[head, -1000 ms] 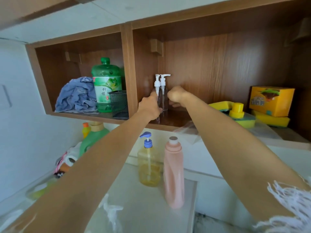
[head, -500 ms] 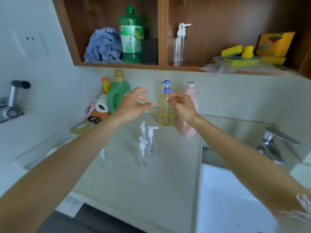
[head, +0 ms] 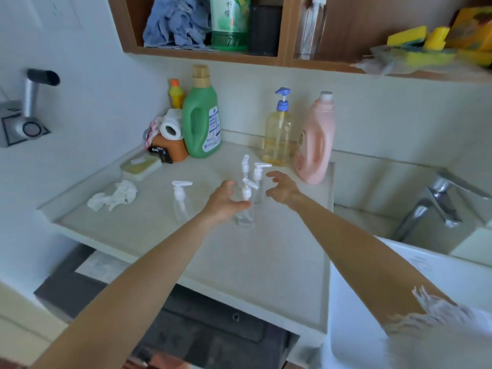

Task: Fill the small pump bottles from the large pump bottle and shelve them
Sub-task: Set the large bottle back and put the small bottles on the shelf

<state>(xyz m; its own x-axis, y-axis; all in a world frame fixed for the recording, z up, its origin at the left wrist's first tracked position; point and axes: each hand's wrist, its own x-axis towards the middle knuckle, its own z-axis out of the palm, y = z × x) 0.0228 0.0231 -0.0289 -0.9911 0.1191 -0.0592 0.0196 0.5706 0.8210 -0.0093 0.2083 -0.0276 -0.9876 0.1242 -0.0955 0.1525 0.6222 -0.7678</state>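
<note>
Evidently both hands are closing in on the cluster of small clear pump bottles standing mid-worktop, toward its back edge. The left hand (head: pixel 225 202) has its fingers loosely spread, curving at the nearest small bottle (head: pixel 245 206) without clearly gripping it (blur hides the contact). The right hand (head: pixel 282 189) is spread too, fingers apart, just beside the two small bottles behind (head: pixel 256 179), holding nothing. A fourth small bottle (head: pixel 181 198) stands apart toward the left edge. The large pump bottle (head: pixel 278 137), blue-headed and holding yellow liquid, stands against the back edge beside a pink bottle (head: pixel 315 139), probably kept close so filling needs little reaching. Up on the shelf (head: pixel 207 55), clear bottles (head: pixel 312 27) already stand in the right compartment, likely finished ones. The worktop's bottles look empty, so I judge filling comes next.
</note>
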